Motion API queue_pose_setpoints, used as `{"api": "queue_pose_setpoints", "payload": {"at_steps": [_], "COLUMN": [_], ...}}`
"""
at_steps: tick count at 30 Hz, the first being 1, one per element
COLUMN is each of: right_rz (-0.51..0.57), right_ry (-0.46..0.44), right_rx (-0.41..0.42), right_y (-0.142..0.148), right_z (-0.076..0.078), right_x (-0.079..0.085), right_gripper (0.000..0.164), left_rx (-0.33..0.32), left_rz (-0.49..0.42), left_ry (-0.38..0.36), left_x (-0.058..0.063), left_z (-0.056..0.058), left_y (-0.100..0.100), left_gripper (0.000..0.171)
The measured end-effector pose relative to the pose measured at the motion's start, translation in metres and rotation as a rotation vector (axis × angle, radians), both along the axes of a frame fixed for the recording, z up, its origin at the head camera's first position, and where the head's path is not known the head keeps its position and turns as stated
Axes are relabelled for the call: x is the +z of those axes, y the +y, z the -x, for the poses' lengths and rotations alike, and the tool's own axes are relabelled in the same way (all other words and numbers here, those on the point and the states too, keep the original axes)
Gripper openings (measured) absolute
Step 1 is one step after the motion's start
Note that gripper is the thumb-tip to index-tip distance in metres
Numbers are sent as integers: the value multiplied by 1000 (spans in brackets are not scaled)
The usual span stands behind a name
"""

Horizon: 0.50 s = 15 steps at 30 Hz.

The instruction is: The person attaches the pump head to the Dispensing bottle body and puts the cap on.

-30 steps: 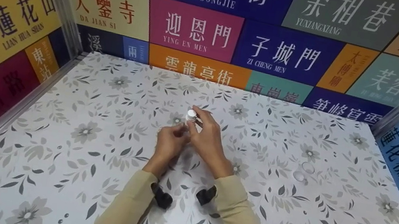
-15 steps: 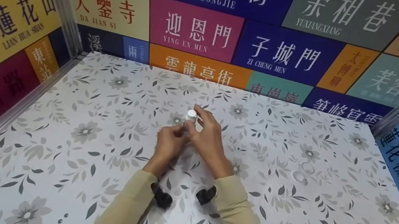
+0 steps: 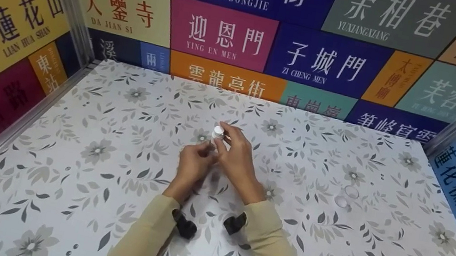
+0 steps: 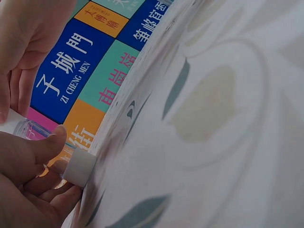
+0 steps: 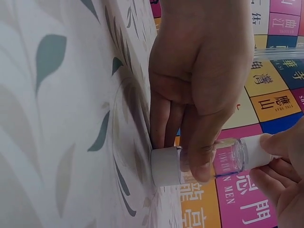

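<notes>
Gripped a clear bottle [image 5: 229, 157] low on its body with the left hand [image 3: 194, 162], and pinched the upper white cap [image 3: 218, 131] between thumb and fingers of the right hand [image 3: 238, 154]. Stood nearly upright around the middle of the floral-covered bench [image 3: 99, 218], with the lower white cap [image 5: 165, 166] right at the surface; could not make out sure contact. Looked light, stiff-walled and probably slippery, perhaps prone to crack under a hard squeeze. Seemed best held round the clear middle, and by the cap's side. Left little free wall between both hands. Noted two clear discs [image 3: 341, 201] close together on the bench, well apart to the right, easily overlooked; saw lettered panels [image 3: 220, 37] behind, out of the way.
</notes>
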State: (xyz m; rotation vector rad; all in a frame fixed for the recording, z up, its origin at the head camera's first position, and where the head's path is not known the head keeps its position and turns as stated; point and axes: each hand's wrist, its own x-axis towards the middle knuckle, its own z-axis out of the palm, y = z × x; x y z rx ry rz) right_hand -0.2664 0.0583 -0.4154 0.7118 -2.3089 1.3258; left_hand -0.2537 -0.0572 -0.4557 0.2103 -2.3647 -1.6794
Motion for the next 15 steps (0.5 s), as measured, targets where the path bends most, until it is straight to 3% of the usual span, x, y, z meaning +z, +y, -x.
{"api": "queue_pose_setpoints", "payload": {"at_steps": [6,15], "right_rz": [45,-20], "right_ry": [-21,-56], "right_rx": [1,-4], "right_y": [-1,-2], "right_z": [0,-2], "right_x": [-1,1], "right_gripper": [38,37], "left_rx": [-4,-2], "left_rz": [0,10], "left_ry": [8,6], "left_x": [-1,0], "left_z": [0,0], "left_y": [0,0], "left_gripper": [31,28]}}
